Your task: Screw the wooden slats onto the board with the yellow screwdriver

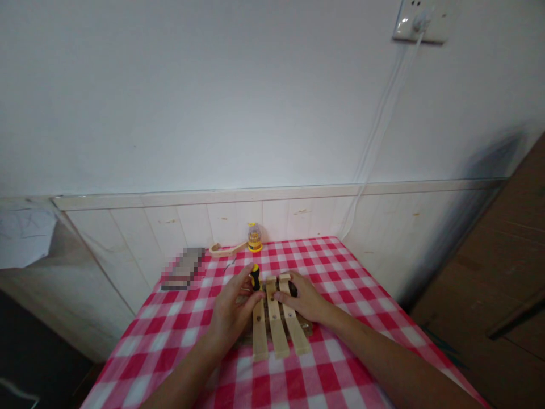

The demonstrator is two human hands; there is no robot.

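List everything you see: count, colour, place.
Tablecloth: one, red-white, lower middle
Slats: three, pale, centre
Base: one, brown, beneath slats
Screwdriver: one, yellow-black, leftmost slat's far end
Jar: one, clear-yellow, tablecloth's far edge
Wooden piece: one, pale, beside jar
Thin item: one, grey, near wooden piece
Pixelated item: one, greyish, tablecloth's left
Paper: one, white, far left
Surface: one, black, lower left
Socket: one, white, upper right
Cable: one, white, from socket
Wall: one, white, behind
Panel: one, brown, right
Left grip: one, bare, around screwdriver
Right grip: one, bare, on slats

dim light | socket (407, 27) glints | shadow at right | edges stretched, soft
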